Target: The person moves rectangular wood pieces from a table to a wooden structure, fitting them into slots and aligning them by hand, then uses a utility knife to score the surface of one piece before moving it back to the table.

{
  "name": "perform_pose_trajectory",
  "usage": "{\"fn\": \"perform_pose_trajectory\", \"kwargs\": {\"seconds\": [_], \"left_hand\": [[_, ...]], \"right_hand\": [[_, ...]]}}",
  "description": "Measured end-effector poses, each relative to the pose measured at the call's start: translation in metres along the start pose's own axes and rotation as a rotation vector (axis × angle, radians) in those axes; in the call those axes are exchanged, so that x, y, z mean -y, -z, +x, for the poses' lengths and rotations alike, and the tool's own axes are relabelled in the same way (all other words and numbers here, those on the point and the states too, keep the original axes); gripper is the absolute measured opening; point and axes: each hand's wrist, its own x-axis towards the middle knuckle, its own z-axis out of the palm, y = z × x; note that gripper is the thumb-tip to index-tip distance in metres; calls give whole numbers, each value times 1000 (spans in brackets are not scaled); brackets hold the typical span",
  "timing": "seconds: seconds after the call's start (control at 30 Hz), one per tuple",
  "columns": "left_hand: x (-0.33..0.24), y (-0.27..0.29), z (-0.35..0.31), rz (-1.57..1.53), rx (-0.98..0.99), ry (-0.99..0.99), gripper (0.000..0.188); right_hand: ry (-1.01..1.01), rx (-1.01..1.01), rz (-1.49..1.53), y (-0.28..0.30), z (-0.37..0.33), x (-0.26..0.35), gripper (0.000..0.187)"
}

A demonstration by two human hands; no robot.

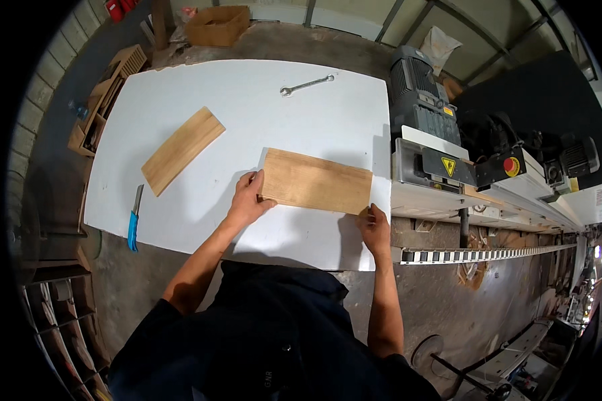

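A rectangular wooden board [318,182] with light brown grain is in front of me, above the white tabletop [247,100]. My left hand [249,199] grips its left end, thumb near the upper corner and fingers curled at the lower one. At the lower right corner, my right hand [374,226] pinches the board between thumb and fingers. A second wooden board [183,151] lies slanted on the left of the table. Near the table's left edge rests a blue-handled utility knife [134,224]. A metal wrench [307,85] lies toward the far side.
Right of the table stands a machine with a grey motor [415,80], a red stop button [511,166] and a long chain-like strip [488,255]. A cardboard box [217,25] sits on the floor beyond the table. Shelving [63,311] with compartments stands at lower left.
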Motion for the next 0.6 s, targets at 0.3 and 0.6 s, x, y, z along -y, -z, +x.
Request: {"fn": "perform_pose_trajectory", "kwargs": {"seconds": [0.3,0.6], "left_hand": [[-8,0,-7,54,65,-6,66],[-12,0,-7,0,76,17,63]], "right_hand": [[29,4,-210,-7,17,4,25],[-124,64,-45,-3,20,-10,26]]}}
